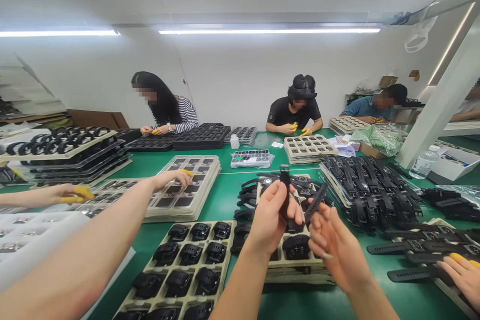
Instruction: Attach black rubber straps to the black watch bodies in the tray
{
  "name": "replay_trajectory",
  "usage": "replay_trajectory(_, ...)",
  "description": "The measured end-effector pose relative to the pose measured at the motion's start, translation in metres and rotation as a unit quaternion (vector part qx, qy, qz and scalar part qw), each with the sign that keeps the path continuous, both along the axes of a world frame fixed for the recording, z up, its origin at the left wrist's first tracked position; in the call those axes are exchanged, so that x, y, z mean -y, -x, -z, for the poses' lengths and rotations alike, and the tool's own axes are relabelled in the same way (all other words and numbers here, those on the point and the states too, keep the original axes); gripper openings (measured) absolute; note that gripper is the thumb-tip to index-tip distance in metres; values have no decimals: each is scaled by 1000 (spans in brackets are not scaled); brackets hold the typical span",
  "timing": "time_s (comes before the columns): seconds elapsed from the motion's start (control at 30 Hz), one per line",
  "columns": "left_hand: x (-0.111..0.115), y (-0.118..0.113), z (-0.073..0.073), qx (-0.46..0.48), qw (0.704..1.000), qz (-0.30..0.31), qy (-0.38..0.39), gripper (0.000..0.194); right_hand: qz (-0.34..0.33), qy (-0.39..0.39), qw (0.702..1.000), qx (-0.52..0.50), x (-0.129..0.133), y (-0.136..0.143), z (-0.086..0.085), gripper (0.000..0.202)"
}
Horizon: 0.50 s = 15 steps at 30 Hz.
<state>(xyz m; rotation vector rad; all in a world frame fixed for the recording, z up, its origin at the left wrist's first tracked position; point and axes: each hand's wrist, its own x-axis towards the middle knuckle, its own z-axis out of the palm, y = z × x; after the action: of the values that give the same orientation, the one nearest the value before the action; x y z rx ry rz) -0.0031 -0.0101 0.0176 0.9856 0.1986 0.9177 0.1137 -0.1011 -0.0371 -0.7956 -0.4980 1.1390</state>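
I have the left hand point(272, 205) closed around a black watch point(285, 182), held just above the beige tray stack point(288, 276), which I take as my reference. One strap stands upright past the thumb; the case is mostly hidden by the fingers. My right hand point(333, 240) is half curled, thumb and forefinger nipping the other strap point(317, 201) over the stack's right side, the remaining fingers bent loosely.

For room, I see a narrow slot between the stack and the watch tray point(230, 255) to its left, tight at the far corner. A wider strip of green worktop point(225, 192) lies beyond that corner, up to the screen trays point(183, 217), where a co-worker's hand point(176, 179) reaches in. Green surface also shows at the near edge of the stack and to its right, before the loose straps by another co-worker's hand point(463, 272). Right of the stack and farther off, the watch pile point(369, 185) sits close, its straps overhanging.

As for writing, the water bottle point(423, 164), far right of the stack, has a printed label, and the bagged tray point(251, 159) behind the stack bears a white one; both are too small for me to read.
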Motion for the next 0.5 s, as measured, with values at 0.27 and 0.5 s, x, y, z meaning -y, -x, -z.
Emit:
replay_trajectory(0.27,-7,13,-5,-255,937,23,-238,31,83,-47,941,323,-23,-32,-36,38)
replay_trajectory(0.5,-11,14,-1,-319,900,-54,-290,20,60,-75,926,366,-39,-23,-38,18)
